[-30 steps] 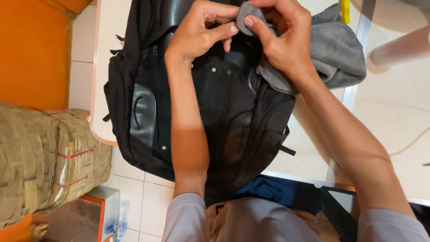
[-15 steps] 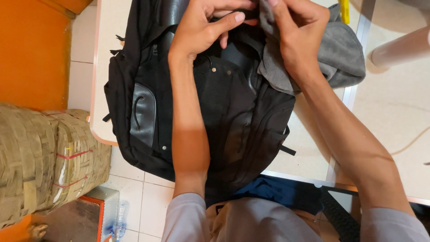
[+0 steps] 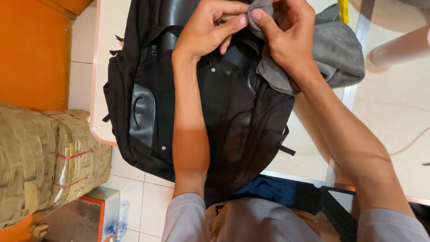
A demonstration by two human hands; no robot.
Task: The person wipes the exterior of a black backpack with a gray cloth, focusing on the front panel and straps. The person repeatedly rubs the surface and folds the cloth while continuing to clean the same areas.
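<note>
A black backpack (image 3: pixel 210 103) lies flat on a white table (image 3: pixel 309 148), its lower end hanging over the near edge. A grey cloth (image 3: pixel 333 49) rests on the pack's upper right side. My right hand (image 3: pixel 284 33) pinches a fold of that cloth between thumb and fingers near the top of the pack. My left hand (image 3: pixel 210 29) meets it there, its fingertips on the same fold of cloth, above the pack's black strap.
A woven straw bundle (image 3: pixel 49 161) sits on the tiled floor at the left, beside an orange surface (image 3: pixel 33 54). A yellow object (image 3: pixel 343 10) lies at the table's far edge. A pale cylinder (image 3: pixel 401 45) stands at the right. A blue item (image 3: pixel 268 190) lies under the table edge.
Both hands have shifted slightly while working the grey cloth's fold at the top of the pack. The backpack has not moved.
</note>
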